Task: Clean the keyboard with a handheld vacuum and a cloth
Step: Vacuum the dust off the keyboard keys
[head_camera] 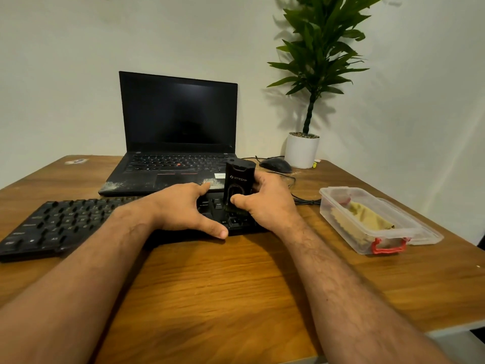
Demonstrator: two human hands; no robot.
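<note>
Right hand (267, 203): grips the handheld vacuum (239, 183), thumb curled on its front face, other fingers wrapped behind its body.
Handheld vacuum: black, held upright, lower end down on the right part of the keyboard (78, 222); white logo on the front, letters too small to read surely.
Left hand (183, 207): lies flat over the keyboard just left of the vacuum, fingers straight and spread, thumb stretched to the near edge of the keyboard; holds nothing.
Keyboard: black, lies across the wooden table (223, 285) in front of the laptop (175, 132), left end turned nearer to the person; middle part hidden under the two hands.
Cloth (364, 219): yellowish, folded, lies inside the clear plastic box (367, 233) to the right of the keyboard, well apart from both hands.
Plastic box: open on top, with a red clasp (388, 246) on the near end; a clear lid (425, 232) lies just beside it on the right.
Laptop: black, open, screen dark; pale dusty crumbs on the palm rest at the left and right front corners.
Mouse (277, 165): black, wired, behind the vacuum, near the white pot (301, 151).
Plant (320, 48): green, long leaves, stands in the white pot at the far right corner of the table, against the wall.
Sticker (76, 161): small, on the far left of the table, details blurred.
</note>
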